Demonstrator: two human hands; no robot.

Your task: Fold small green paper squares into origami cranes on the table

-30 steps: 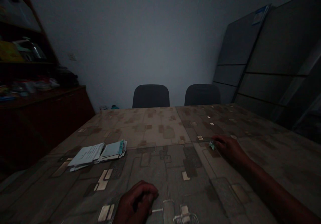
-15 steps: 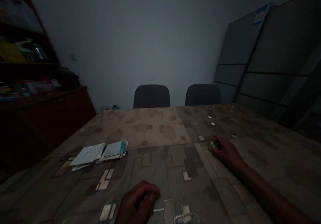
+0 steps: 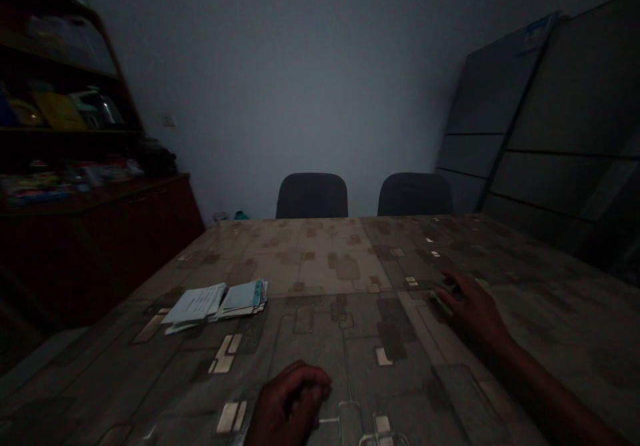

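My left hand [image 3: 290, 403] rests on the patterned tablecloth [image 3: 320, 339] near the front edge, its fingers loosely curled with nothing showing in them. Farther out on the right, my right hand [image 3: 473, 306] is just over the cloth with thumb and fingers apart. No held thing shows in it, and the small green object from the earlier picture cannot be made out. To the left lie two stacks of paper side by side: a left stack [image 3: 195, 303] with handwriting on its top sheet, and a right stack [image 3: 241, 297] with a teal strip at its edge.
Two dark chairs [image 3: 312, 196] stand behind the table's far edge. A red-brown cabinet [image 3: 145, 213] with crowded shelves is at the left. Grey panelled doors [image 3: 475, 106] stand at the right. The room is dim.
My right hand has opened from its pinch on the small green object, which no longer shows. My left hand stays curled in place. The whole view has shifted slightly.
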